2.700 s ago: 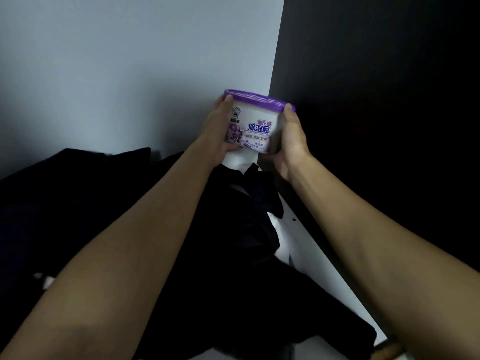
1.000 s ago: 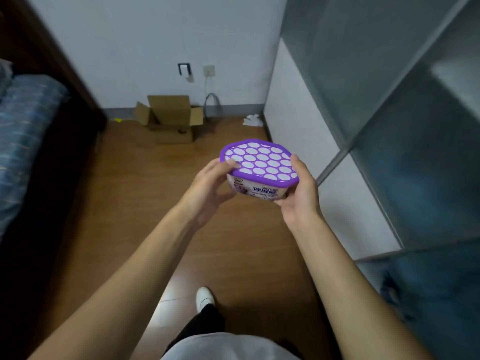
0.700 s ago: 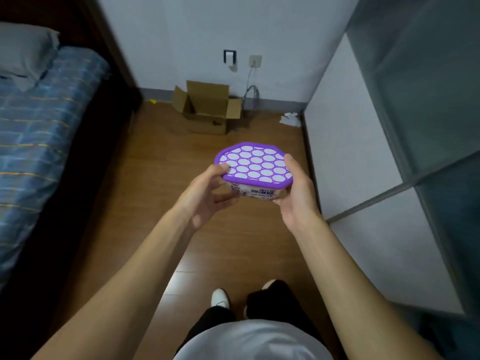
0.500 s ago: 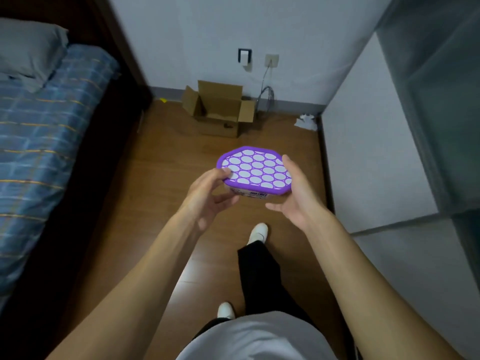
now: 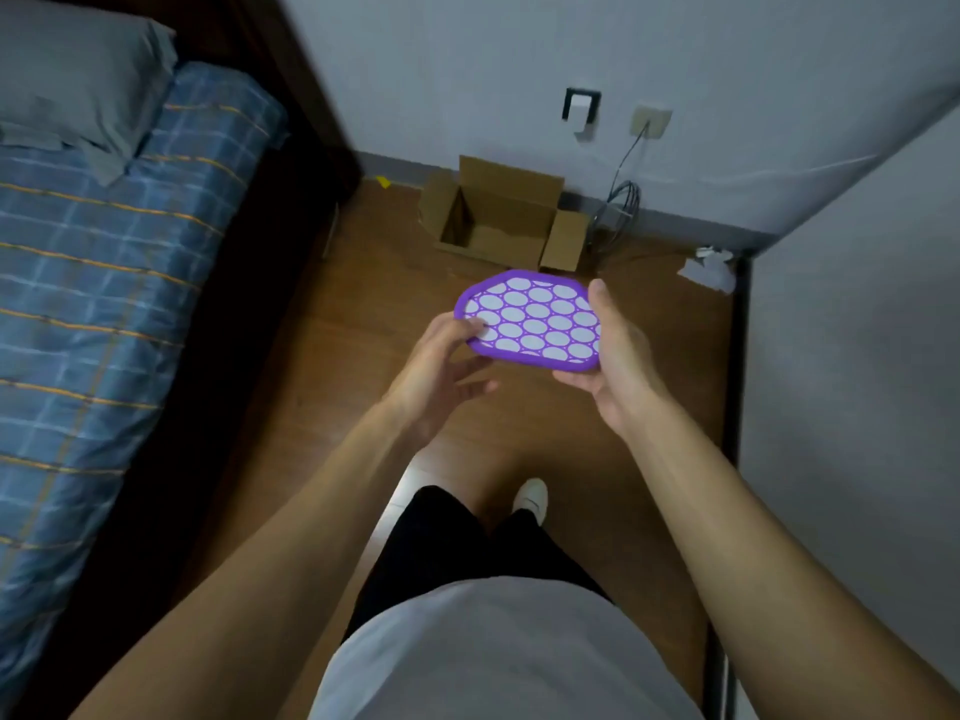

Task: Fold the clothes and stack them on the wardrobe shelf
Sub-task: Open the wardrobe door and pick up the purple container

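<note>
I hold a dehumidifier tub point(image 5: 530, 319) with a purple lid of white ovals, seen from above over the wooden floor. My left hand point(image 5: 441, 371) grips its left rim with the thumb on the lid and fingers underneath. My right hand point(image 5: 615, 366) cups its right side, thumb along the lid's edge. No clothes and no wardrobe shelf are in view; only the wardrobe's white side panel point(image 5: 852, 407) shows on the right.
A bed point(image 5: 104, 283) with a blue checked sheet and grey pillow point(image 5: 78, 90) fills the left. An open cardboard box point(image 5: 498, 220) stands by the far wall, cables point(image 5: 618, 205) and crumpled paper point(image 5: 709, 267) beside it. My legs and a white shoe point(image 5: 531, 498) are below.
I lifted the tub off the dark wardrobe shelf with the black clothes and turned away towards the room. It now sits lower, over the floor, with the bed in view.
</note>
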Demonstrator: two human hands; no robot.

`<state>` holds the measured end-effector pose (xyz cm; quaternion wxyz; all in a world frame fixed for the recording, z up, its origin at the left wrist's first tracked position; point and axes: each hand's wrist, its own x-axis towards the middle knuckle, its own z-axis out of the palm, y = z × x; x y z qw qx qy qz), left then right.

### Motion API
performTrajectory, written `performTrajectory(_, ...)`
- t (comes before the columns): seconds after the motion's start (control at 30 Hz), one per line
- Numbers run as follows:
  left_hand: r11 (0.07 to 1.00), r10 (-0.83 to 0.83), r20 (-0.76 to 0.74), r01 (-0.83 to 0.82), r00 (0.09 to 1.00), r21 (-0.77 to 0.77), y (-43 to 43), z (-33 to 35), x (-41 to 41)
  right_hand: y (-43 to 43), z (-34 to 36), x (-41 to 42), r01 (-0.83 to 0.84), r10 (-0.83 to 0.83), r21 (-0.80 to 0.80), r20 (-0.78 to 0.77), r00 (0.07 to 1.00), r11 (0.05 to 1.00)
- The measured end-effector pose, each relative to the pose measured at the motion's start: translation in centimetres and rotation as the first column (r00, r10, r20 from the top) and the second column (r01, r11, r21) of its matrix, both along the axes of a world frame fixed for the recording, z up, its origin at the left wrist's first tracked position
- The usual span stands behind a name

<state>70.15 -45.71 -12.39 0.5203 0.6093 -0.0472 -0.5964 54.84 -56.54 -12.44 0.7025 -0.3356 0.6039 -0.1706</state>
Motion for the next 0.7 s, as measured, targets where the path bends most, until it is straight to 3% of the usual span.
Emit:
performTrajectory(0.17,0.999,-0.049,0.01,0.049,0.999,0.018,-7.3,-2.2,5.9,-7.3,-2.9,5.7,0.033,-0.032,0.033,-0.024,0.999,0.999)
performTrajectory(0.5,0.995,-0.068,-0.008,0.069,0.998,0.07,-25.5,-9.0,17.9,-22.7,-9.7,17.4,0.09,-0.101,-0.074,-0.152,0.983,0.993)
performTrajectory(0.7,0.979,-0.159,-0.009,0.159,0.987,0.125,-33.9,-13.7,23.4,-30.5,-15.3,21.9,0.126,-0.129,-0.026,-0.158,0.979,0.992)
